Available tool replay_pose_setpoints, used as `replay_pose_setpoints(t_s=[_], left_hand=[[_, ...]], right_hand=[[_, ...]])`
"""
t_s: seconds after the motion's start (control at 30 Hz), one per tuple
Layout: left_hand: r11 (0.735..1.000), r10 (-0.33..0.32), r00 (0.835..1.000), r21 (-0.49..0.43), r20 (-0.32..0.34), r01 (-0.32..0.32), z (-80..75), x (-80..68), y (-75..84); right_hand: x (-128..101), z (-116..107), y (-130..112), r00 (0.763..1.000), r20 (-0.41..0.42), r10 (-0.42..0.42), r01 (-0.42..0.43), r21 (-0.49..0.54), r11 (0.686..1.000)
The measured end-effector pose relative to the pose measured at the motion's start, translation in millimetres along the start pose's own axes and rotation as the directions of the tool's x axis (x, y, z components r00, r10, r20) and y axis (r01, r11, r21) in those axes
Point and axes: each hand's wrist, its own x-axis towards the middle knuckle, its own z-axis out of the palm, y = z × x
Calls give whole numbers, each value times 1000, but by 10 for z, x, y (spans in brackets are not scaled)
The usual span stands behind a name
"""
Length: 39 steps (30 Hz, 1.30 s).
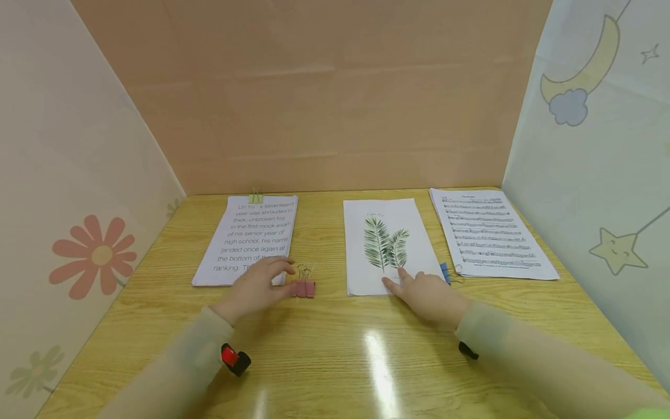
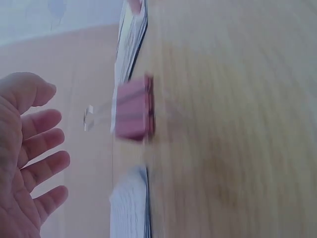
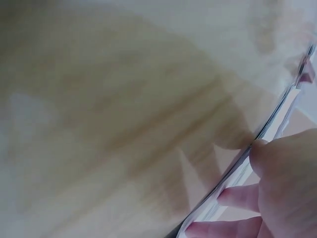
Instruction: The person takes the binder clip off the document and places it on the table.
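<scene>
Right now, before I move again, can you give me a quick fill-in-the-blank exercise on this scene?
1. The left hand is nearest the ____ clip.
2. Of the three paper stacks, the right hand touches the ____ one.
3. The blue clip lies between the leaf stack and the ____ stack.
4. The yellow-green clip is on the stack printed with ____.

Missing words: pink; middle; music; text.
</scene>
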Motion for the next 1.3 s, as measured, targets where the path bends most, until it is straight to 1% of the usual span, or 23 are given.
replay_pose_setpoints(t_s=[0.1,0.23,0.37,0.47,0.6,0.73,0.8,0.9,1.0,1.03,1.1,1.13,1.2,1.23,1.27,1.3], left_hand=[[995,-100,995,-11,-20,100,-94,-18,-192],[978,-207,978,-30,-22,207,-202,-22,-436],[949,-313,950,-32,-11,312,-279,-24,-672],[926,-376,927,-24,-9,376,-313,-19,-835],[878,-479,878,-16,14,479,-331,8,-1021],[812,-582,812,-26,43,583,-349,43,-1169],[781,-622,782,-30,45,624,-363,54,-1235],[726,-683,728,-56,58,685,-394,65,-1307],[693,-715,694,-42,86,720,-418,62,-1353],[691,-718,689,-21,102,723,-425,60,-1357],[715,-697,705,52,132,697,-435,53,-1366],[732,-681,718,96,146,674,-434,48,-1366],[768,-639,751,183,165,613,-431,41,-1360],[781,-621,765,213,172,586,-417,37,-1352],[792,-606,776,231,176,566,-402,32,-1340],[797,-597,783,242,178,553,-378,25,-1330]], right_hand=[[18,-10,45,1000,-10,3,-3,32,999],[88,-22,88,999,19,28,-30,67,997],[149,-30,125,997,55,51,-57,113,992],[172,-24,156,996,67,63,-72,148,986],[176,0,199,993,89,78,-93,182,979],[174,3,228,990,109,91,-114,224,968],[179,-1,242,991,103,88,-110,227,968],[198,-5,262,991,96,89,-108,219,970],[222,3,278,992,92,92,-111,229,967],[232,7,282,991,92,95,-114,235,965],[245,10,290,992,87,89,-107,236,966],[251,10,292,994,80,80,-97,231,968],[260,9,298,995,65,71,-84,216,973],[259,11,300,996,60,62,-73,200,977],[255,11,300,997,52,54,-63,190,980],[254,12,300,998,45,49,-56,183,981]])
